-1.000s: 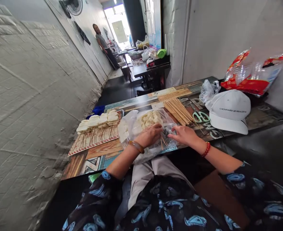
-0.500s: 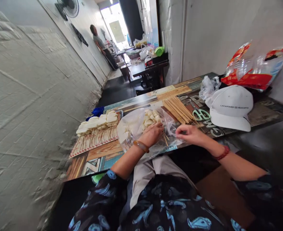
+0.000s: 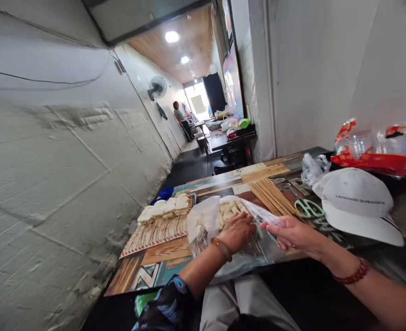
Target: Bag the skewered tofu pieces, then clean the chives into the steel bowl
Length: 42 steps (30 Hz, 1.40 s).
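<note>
A clear plastic bag (image 3: pixel 203 243) holding white food pieces (image 3: pixel 229 209) lies at the table's front edge. My left hand (image 3: pixel 237 231) reaches over the bag's opening, fingers bent down onto the pieces; what they hold, if anything, is hidden. Thin sticks (image 3: pixel 257 248) show just below that hand. Between the closed fingers of my right hand (image 3: pixel 288 233) is the bag's edge, stretched up and to the right. To the left, skewered white pieces (image 3: pixel 164 208) lie in rows on a patterned tray (image 3: pixel 151 240), their sticks toward me.
Bare bamboo skewers (image 3: pixel 273 196) lie behind my right hand, beside green-handled scissors (image 3: pixel 308 208). A white cap (image 3: pixel 356 202), a crumpled bag (image 3: pixel 315 169) and a red-and-clear package (image 3: pixel 371 161) are at the right. A wall (image 3: pixel 68 184) borders the left. Far off stands a person (image 3: pixel 182 120).
The view has tilted up, so things sit lower in it. My right hand has closed on the bag's edge and pulled it taut upward. My left hand stays over the pieces.
</note>
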Each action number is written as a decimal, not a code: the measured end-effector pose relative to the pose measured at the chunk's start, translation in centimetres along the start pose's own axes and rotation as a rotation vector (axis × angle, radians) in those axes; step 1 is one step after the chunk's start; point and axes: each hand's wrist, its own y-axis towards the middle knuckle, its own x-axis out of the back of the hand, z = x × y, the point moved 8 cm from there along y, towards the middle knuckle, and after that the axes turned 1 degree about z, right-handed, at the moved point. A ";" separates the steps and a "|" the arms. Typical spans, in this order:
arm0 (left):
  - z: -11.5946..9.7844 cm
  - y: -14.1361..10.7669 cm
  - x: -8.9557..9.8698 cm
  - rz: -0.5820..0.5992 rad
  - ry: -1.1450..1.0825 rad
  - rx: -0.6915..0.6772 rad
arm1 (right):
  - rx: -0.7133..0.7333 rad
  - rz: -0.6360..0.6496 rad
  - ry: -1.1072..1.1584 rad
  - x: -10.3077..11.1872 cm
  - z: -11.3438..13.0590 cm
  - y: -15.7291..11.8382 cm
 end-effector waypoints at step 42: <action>15.4 -14.8 9.5 -0.218 0.170 0.814 | 0.233 -0.348 -0.531 3.6 11.2 0.8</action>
